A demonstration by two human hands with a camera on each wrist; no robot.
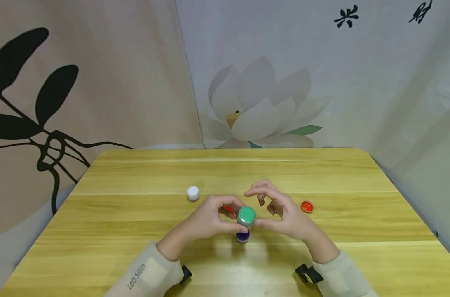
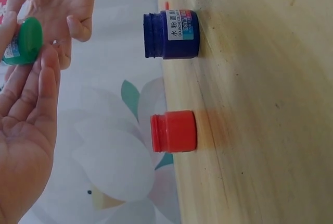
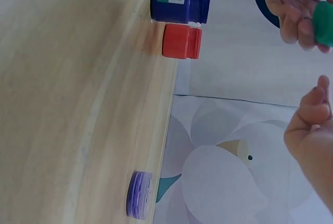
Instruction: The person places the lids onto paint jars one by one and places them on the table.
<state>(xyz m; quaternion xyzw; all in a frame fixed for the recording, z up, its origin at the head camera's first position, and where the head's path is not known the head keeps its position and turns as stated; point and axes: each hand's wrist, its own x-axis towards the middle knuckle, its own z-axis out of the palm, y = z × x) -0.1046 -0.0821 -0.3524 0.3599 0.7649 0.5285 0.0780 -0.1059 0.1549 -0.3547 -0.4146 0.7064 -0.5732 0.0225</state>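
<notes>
My left hand (image 1: pixel 214 218) holds a small green paint jar (image 1: pixel 246 215) between thumb and fingers, above the table. Its green top face has a paler rim; whether a lid is on, I cannot tell. Close to its right side is my right hand (image 1: pixel 284 210), fingers loosely bent, with nothing in its grasp; the right wrist view shows it apart from the jar. Below stands a dark blue-purple gouache jar (image 2: pixel 179 34) with its threaded neck bare. A red jar (image 2: pixel 179 131), also lidless, stands farther back, partly hidden by my left hand in the head view.
A white-topped jar (image 1: pixel 193 193) stands back left on the wooden table (image 1: pixel 136 231). On the right lies a red lid (image 1: pixel 307 206). A purple lid (image 3: pixel 139 195) appears low in the right wrist view. Printed curtains hang behind the table.
</notes>
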